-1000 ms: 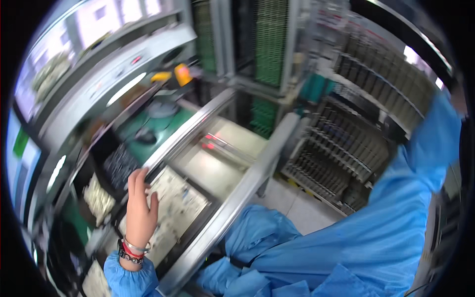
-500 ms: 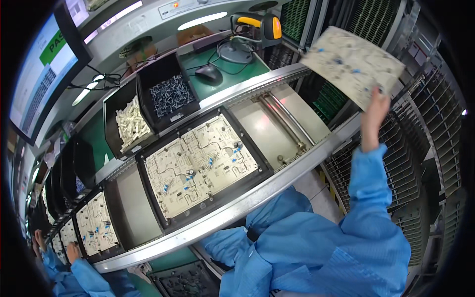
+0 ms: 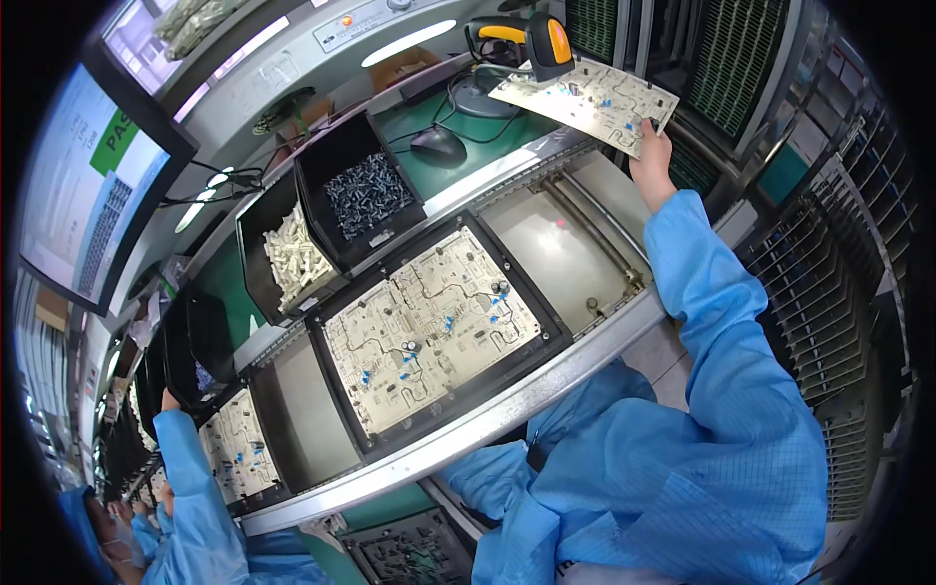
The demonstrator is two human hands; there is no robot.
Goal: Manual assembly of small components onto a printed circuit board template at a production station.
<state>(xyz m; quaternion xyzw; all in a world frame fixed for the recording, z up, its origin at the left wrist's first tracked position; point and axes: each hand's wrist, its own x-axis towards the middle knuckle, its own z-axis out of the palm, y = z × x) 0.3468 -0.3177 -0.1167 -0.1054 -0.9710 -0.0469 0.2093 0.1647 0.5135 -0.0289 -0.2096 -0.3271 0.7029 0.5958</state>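
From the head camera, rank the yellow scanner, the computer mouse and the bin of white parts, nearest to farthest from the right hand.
From the right hand:
1. Yellow scanner, up and left, just past the held board.
2. Computer mouse, left on the green mat.
3. Bin of white parts, far left.

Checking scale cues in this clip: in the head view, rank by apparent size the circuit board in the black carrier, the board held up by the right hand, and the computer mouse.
1. Circuit board in the black carrier
2. Held board, in the right hand; farther off, so true size is unsure
3. Computer mouse
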